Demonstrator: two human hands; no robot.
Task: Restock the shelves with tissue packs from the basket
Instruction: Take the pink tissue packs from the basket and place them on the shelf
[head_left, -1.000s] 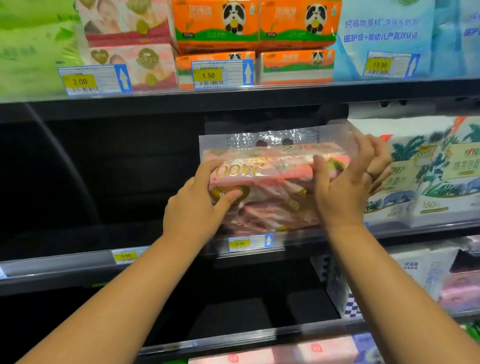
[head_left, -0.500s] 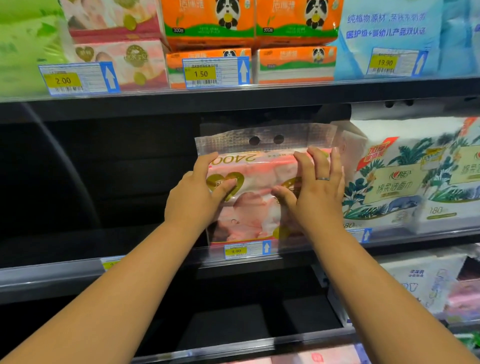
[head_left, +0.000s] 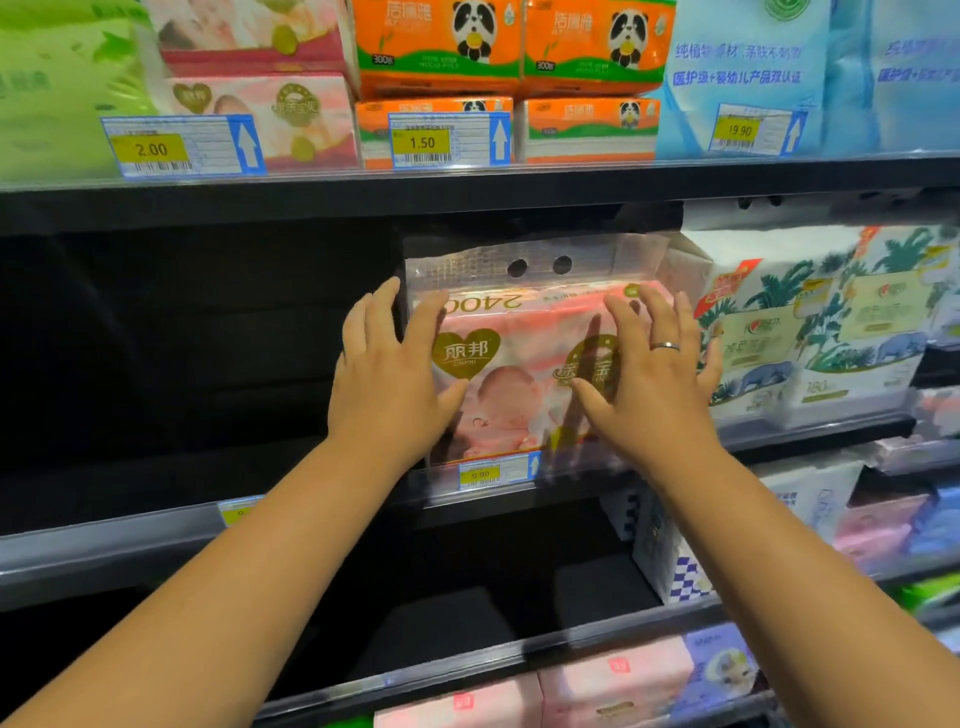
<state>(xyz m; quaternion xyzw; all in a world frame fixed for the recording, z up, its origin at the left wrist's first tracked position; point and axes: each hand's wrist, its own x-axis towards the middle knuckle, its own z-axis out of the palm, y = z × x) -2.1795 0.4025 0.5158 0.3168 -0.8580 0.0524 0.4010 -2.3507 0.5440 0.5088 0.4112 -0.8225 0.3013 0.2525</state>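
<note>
And the pack is up: a second ago it lay tilted between two curled hands, and now the pink tissue pack (head_left: 524, 374) stands upright on the middle shelf (head_left: 104, 540) with its printed front facing out, and both hands have flattened. The left hand (head_left: 395, 374) has no grip on anything. Its fingers are straight and spread over the pack's left edge, and the thumb lies across the gold heart on the front. The right hand (head_left: 649, 384) is the same story, a slack grip with fingers fanned wide, palm against the right half of the front and a ring (head_left: 666, 346) showing on one finger. The pack's clear top flap with two punched holes stands up behind the fingertips. Right below it on the shelf rail is a yellow 9.90 price tag (head_left: 480, 474). Just beside the pack on the right stands a white pack with palm trees (head_left: 810, 332); to its left the shelf runs back dark. One shelf up there are orange panda packs (head_left: 436, 47), pink packs (head_left: 260, 104) behind a 2.00 tag (head_left: 156, 148), a 1.50 tag (head_left: 423, 141) and a pale blue pack (head_left: 743, 78). Down on the bottom shelf lie more pink packs (head_left: 613, 675).
</note>
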